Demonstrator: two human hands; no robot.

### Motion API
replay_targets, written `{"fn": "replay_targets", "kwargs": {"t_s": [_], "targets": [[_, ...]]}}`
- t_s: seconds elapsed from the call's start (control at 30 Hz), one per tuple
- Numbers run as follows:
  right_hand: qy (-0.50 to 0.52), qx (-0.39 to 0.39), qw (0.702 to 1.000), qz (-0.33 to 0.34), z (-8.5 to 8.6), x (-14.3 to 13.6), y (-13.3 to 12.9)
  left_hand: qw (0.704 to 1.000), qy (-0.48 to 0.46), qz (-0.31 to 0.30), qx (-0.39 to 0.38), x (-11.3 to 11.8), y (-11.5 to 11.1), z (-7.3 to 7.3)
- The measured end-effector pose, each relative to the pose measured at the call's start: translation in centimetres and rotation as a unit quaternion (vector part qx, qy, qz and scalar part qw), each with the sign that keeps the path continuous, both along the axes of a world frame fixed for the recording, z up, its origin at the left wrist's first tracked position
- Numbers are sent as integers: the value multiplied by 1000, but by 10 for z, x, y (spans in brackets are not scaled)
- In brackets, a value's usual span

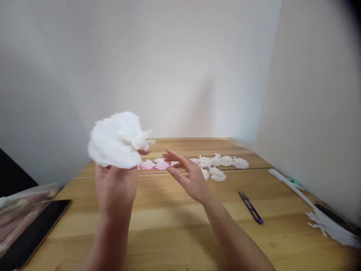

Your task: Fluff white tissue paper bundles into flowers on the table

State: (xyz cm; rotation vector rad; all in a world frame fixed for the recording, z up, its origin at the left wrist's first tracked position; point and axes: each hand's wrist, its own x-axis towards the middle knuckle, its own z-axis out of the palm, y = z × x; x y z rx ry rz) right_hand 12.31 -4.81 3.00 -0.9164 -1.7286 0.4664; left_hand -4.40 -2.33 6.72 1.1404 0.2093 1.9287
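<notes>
Far left of the grip I saw a dark tablet (34, 233) flat on the wooden table (175, 226), something in a clear wrapper (19, 207) overlapping its far edge. Left hand (115, 188) was raised, fingers closed up around the base of a white tissue puff (118, 139), which sat on top of the hand, well above the table. Right hand (188, 175) was just right of the puff, open, fingers spread and pointing toward it, holding nothing, not touching it. Behind both hands ran a row of pink-tinted tissue flowers (156, 164), continuing right into white tissue flowers (222, 163). Right of the open hand lay thread snips (251, 207), well apart from it. Farthest right, near the wall: white paper strips (324, 222).
</notes>
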Motion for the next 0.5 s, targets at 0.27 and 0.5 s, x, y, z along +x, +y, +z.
{"fn": "replay_targets", "kwargs": {"t_s": [0.27, 0.5], "targets": [[-97, 7, 992, -76, -16, 40, 46, 985, -140, 97, 10, -40, -14, 14], [-23, -52, 981, -185, -14, 131, 110, 969, -208, 125, 35, -64, -2, 22]]}}
